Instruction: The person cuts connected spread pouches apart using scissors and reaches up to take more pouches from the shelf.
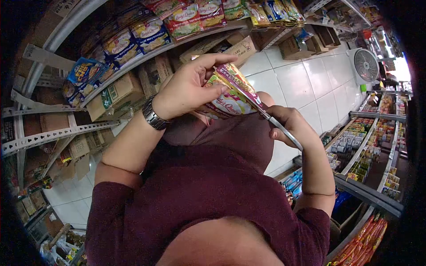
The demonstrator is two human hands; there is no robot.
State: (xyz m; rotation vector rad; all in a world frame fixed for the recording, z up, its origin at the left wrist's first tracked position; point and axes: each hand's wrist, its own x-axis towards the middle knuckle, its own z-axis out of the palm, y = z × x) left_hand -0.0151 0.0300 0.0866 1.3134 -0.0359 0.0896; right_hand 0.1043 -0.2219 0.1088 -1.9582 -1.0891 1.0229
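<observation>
My left hand [193, 86], with a metal watch [154, 116] at its wrist, is closed around a small bunch of Lady's Choice sandwich spread packets [230, 102]. The thumb lies across the front of the packets and the fingers bend over their top. At their right edge my right hand [288, 122] is closed on what looks like a pair of scissors [284, 131]. A long grey handle curves back toward the wrist. The scissors' front end meets the packets' edge, and the blades are mostly hidden there.
A shelf [186, 44] ahead carries mayonnaise packets [151, 34] and sandwich spread packets [185, 21]. Cardboard boxes [117, 94] stand below it. A white fan [366, 64] stands on the tiled floor [297, 77]. To the right, racks hold cans [348, 144] and red packets [361, 241].
</observation>
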